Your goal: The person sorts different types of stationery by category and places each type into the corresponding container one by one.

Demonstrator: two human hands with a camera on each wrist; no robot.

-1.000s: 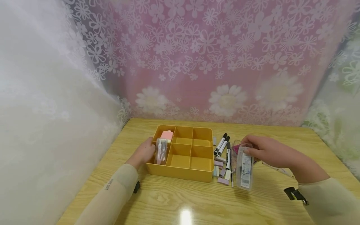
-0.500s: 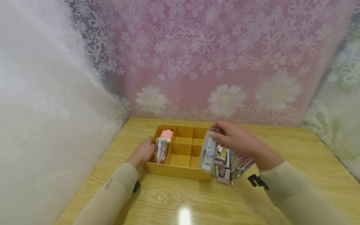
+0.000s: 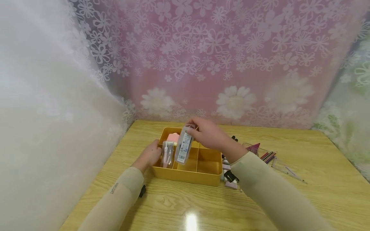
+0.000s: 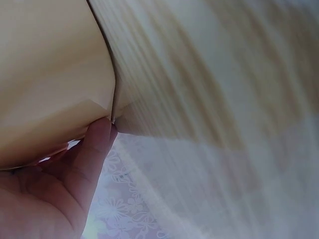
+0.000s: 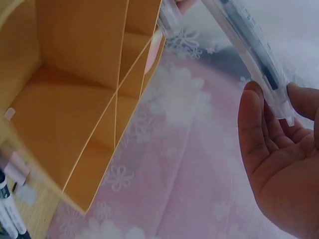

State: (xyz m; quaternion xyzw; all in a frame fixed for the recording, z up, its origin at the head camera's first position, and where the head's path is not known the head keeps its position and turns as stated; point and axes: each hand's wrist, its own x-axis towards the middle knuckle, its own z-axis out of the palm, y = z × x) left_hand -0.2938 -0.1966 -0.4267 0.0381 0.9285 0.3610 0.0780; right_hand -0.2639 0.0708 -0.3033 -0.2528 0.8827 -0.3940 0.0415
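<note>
A yellow divided box [image 3: 185, 175] sits on the table. My left hand [image 3: 150, 154] grips its left side; the left wrist view shows the thumb [image 4: 97, 142] pressed on the box wall [image 4: 55, 74]. In my right hand [image 3: 206, 133], thumb and fingers pinch the upper end of a clear plastic case [image 3: 183, 146] with a white label, tilted above the front middle compartment. The right wrist view shows that case [image 5: 254, 55] between thumb and fingers of the right hand [image 5: 284, 159]. Another clear case [image 3: 167, 154] stands in the front left compartment, with a pink item [image 3: 173, 138] behind it.
Right of the box lie erasers [image 3: 231, 185] and markers [image 5: 10, 214], partly covered by my right arm. Farther right are a pink triangle [image 3: 253, 148], several pencils [image 3: 268, 157] and a clear set square [image 3: 289, 171]. A flowered curtain [image 3: 214, 80] hangs behind the table.
My right hand has carried the labelled case leftward from beside the markers to over the box. The pencils and set square have come into view. My left hand stays at the box.
</note>
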